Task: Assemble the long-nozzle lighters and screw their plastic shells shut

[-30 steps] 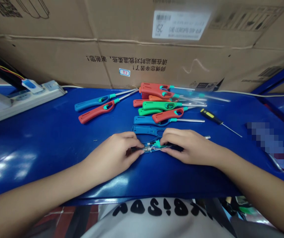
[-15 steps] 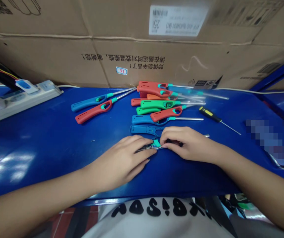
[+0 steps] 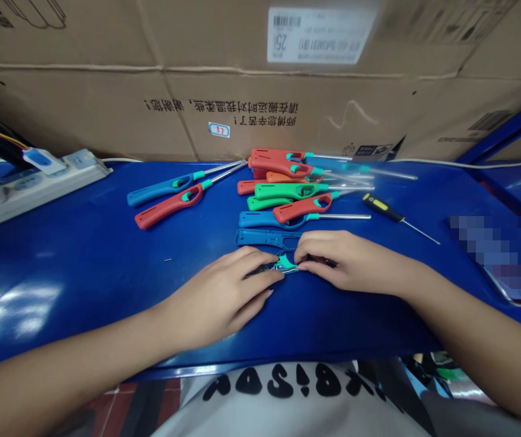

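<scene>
Between my hands, low over the blue table, is an opened lighter body [image 3: 286, 263] with a teal part and a thin metal rod. My left hand [image 3: 233, 285] grips its left end between the fingers, hiding most of the handle. Thumb and forefinger of my right hand [image 3: 349, 261] pinch its right side by the teal part. Just beyond lies a blue handle shell [image 3: 260, 237], its hollow inside facing up. Behind it are a blue lighter [image 3: 260, 219], a red lighter [image 3: 294, 212] and a green lighter [image 3: 278, 192] in a pile with others.
A blue lighter [image 3: 157, 193] and a red lighter [image 3: 162, 212] lie at the left. A screwdriver [image 3: 384, 208] is at the right, a small pin [image 3: 168, 260] at the left. A power strip [image 3: 78, 173] and a large cardboard box [image 3: 119, 109] border the blue table [image 3: 105, 261].
The view has shifted slightly. Both hands keep their hold on the lighter body, and the fingers of my right hand have moved very little at the teal part.
</scene>
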`<state>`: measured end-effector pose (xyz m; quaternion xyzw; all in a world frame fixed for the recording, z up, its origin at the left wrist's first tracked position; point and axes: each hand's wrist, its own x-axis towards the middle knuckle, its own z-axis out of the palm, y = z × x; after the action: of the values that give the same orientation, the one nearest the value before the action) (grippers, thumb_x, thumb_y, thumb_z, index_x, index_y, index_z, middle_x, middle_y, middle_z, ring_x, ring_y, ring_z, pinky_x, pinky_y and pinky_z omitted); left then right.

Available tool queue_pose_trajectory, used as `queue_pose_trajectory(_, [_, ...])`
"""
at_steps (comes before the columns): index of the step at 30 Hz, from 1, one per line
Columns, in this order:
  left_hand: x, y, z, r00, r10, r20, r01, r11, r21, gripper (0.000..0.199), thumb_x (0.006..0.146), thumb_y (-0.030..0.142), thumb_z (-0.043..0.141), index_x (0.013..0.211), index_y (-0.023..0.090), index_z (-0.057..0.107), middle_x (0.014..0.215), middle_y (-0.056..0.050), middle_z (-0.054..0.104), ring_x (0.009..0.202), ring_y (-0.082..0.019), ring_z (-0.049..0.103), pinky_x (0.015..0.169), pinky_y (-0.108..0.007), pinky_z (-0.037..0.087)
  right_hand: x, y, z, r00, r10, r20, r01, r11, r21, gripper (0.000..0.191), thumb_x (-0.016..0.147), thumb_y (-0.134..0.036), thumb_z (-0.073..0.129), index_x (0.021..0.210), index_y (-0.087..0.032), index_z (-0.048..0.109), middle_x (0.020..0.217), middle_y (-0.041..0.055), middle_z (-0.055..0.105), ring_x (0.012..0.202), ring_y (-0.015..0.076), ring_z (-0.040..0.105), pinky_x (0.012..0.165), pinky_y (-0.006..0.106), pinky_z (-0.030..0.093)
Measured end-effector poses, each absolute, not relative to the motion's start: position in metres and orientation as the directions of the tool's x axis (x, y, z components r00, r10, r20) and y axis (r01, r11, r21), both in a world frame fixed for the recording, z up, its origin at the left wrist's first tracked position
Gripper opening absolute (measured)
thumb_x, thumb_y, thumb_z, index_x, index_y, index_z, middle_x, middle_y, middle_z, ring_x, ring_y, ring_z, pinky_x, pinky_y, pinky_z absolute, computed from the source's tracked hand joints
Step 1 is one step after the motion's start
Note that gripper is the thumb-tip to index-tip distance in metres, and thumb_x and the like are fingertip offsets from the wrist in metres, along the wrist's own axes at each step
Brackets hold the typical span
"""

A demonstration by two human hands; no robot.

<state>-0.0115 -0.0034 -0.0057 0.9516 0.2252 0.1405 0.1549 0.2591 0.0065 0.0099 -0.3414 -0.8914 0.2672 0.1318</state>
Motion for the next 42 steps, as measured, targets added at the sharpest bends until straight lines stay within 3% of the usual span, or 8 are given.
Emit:
queue_pose_trajectory(12, [-0.007,-0.006,-0.005,0.819,0.554,0.152,0.422,-0.76,0.495,0.03,0.1,0.023,0.052,0.128,0.018,0.06,0.134,-0.012,0.056,0.128,-0.025,0.05,0.109,-0.043,0.048,0.258,0.008,0.01,-0.724,0.688,0.054,0.504,0.581,-0.64,0.012,0.095,-0.015,0.059,0.096,-0.016,0.071,0.095,0.0049,0.068,0.085,0.0147,0.063,0.079,0.028,0.05])
queue_pose_trajectory(18, [-0.005,-0.009,-0.005,0.807,0.573,0.141,0.442,-0.745,0.5,0.033,0.099,0.025,0.053,0.131,0.018,0.058,0.133,-0.014,0.055,0.128,-0.027,0.05,0.11,-0.047,0.047,0.256,0.004,0.012,-0.738,0.671,0.066,0.527,0.635,-0.565,0.017,0.098,-0.016,0.055,0.098,-0.016,0.072,0.094,0.0061,0.068,0.086,0.0169,0.064,0.078,0.03,0.05])
queue_pose_trajectory(24, [-0.004,-0.009,-0.006,0.805,0.578,0.135,0.439,-0.733,0.52,0.031,0.099,0.024,0.053,0.128,0.016,0.058,0.132,-0.014,0.054,0.127,-0.027,0.049,0.11,-0.048,0.047,0.253,-0.002,0.018,-0.743,0.669,-0.028,0.596,0.641,-0.483,0.024,0.1,-0.014,0.047,0.101,-0.015,0.071,0.1,0.0091,0.066,0.088,0.0197,0.064,0.078,0.033,0.049])
queue_pose_trajectory(30, [-0.004,-0.009,-0.006,0.796,0.589,0.139,0.443,-0.723,0.53,0.03,0.099,0.022,0.052,0.128,0.017,0.057,0.132,-0.013,0.054,0.127,-0.026,0.05,0.11,-0.046,0.047,0.252,0.001,0.012,-0.72,0.69,0.079,0.555,0.641,-0.53,0.019,0.1,-0.018,0.051,0.095,-0.016,0.069,0.096,0.0068,0.064,0.085,0.0173,0.062,0.078,0.031,0.049])
queue_pose_trajectory(34, [-0.004,-0.007,-0.009,0.789,0.591,0.169,0.432,-0.729,0.53,0.03,0.099,0.011,0.046,0.126,0.017,0.057,0.132,-0.013,0.054,0.125,-0.025,0.051,0.108,-0.044,0.049,0.254,0.003,0.009,-0.634,0.764,0.12,0.57,0.566,-0.595,0.013,0.097,-0.022,0.058,0.107,-0.019,0.065,0.106,0.0063,0.059,0.074,0.0125,0.057,0.069,0.028,0.049])
queue_pose_trajectory(37, [-0.005,-0.005,-0.013,0.788,0.585,0.192,0.417,-0.736,0.534,0.032,0.099,0.007,0.043,0.126,0.017,0.057,0.133,-0.013,0.054,0.127,-0.024,0.051,0.108,-0.043,0.049,0.257,0.007,0.006,-0.588,0.798,0.129,0.623,0.549,-0.556,0.019,0.096,-0.019,0.057,0.114,-0.021,0.063,0.114,0.0072,0.057,0.089,0.0162,0.06,0.078,0.031,0.049])
queue_pose_trajectory(39, [-0.006,-0.004,-0.015,0.791,0.58,0.195,0.408,-0.737,0.54,0.033,0.099,0.006,0.043,0.126,0.017,0.057,0.133,-0.013,0.054,0.128,-0.024,0.05,0.108,-0.043,0.049,0.259,0.01,0.004,-0.586,0.803,0.112,0.648,0.547,-0.529,0.014,0.095,-0.019,0.058,0.108,-0.021,0.064,0.115,0.0077,0.056,0.097,0.0184,0.06,0.085,0.034,0.048])
queue_pose_trajectory(42, [-0.007,-0.003,-0.015,0.794,0.578,0.188,0.403,-0.732,0.55,0.033,0.099,0.006,0.043,0.126,0.019,0.057,0.133,-0.012,0.054,0.128,-0.024,0.05,0.108,-0.045,0.049,0.262,0.014,0.001,-0.574,0.811,0.11,0.646,0.532,-0.548,0.003,0.093,-0.022,0.063,0.095,-0.019,0.064,0.109,0.0066,0.057,0.087,0.0161,0.057,0.078,0.031,0.048])
